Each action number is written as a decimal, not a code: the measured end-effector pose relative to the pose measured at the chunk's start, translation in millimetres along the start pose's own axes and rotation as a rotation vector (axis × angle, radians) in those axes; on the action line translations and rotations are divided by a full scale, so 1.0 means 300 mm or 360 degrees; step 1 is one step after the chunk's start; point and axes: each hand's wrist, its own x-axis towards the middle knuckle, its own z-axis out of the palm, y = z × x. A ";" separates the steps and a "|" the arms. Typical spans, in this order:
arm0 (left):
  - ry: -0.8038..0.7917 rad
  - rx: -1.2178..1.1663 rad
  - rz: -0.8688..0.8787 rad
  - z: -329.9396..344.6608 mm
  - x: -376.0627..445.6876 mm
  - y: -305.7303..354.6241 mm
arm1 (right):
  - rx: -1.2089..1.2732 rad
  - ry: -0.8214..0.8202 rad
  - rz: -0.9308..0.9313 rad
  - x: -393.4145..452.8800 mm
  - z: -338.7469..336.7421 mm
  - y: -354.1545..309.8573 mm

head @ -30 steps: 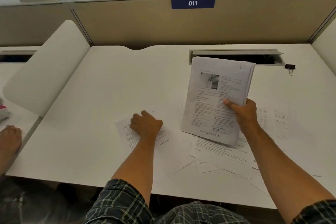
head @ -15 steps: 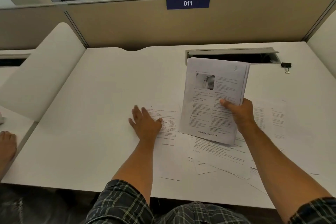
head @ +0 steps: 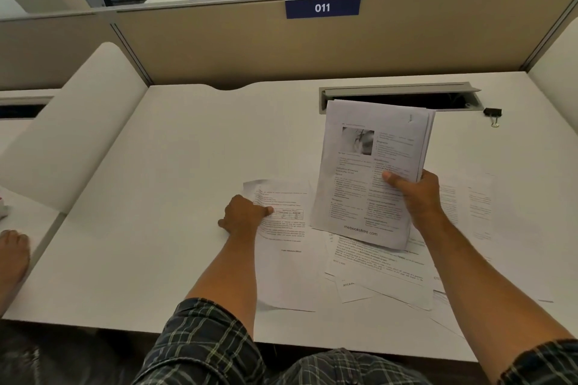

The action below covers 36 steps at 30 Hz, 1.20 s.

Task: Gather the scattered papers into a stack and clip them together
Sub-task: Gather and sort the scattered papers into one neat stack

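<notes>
My right hand [head: 416, 197] grips a stack of printed papers [head: 359, 172] by its right edge and holds it tilted above the white desk [head: 175, 184]. My left hand [head: 245, 216] pinches the left edge of a single printed sheet [head: 283, 247] that lies on the desk left of the stack; the sheet's top left corner curls up. Under and right of the stack lie several more loose sheets [head: 381, 272], overlapping. A black binder clip [head: 493, 114] sits at the back right of the desk, well away from both hands.
An open cable tray [head: 397, 97] is sunk into the desk behind the stack. A tan partition [head: 219, 44] with a blue "011" sign closes the back. White dividers [head: 68, 128] flank the desk. Another person's hand [head: 12, 256] rests at the far left.
My left hand has slid a sheet rightward toward the other papers, then curled onto its left edge and lifted its corner. The held stack has stayed nearly still.
</notes>
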 end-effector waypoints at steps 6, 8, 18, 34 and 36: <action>-0.0153 -0.0617 0.0203 -0.037 0.038 -0.031 | 0.0022 0.0056 0.0016 0.015 -0.018 -0.001; -0.0233 -0.0838 0.0308 -0.068 0.035 -0.020 | -0.0002 0.0066 0.0009 0.020 -0.023 -0.001; -0.0985 -0.1993 0.0550 -0.265 -0.011 0.122 | -0.0037 0.0338 0.0080 0.038 -0.024 0.003; -0.0587 -0.1509 0.0645 -0.130 -0.146 0.348 | 0.0041 -0.0389 0.0124 -0.027 0.044 -0.073; -0.0686 -0.1516 0.0688 -0.121 -0.145 0.337 | 0.0050 -0.0418 0.0118 -0.033 0.040 -0.076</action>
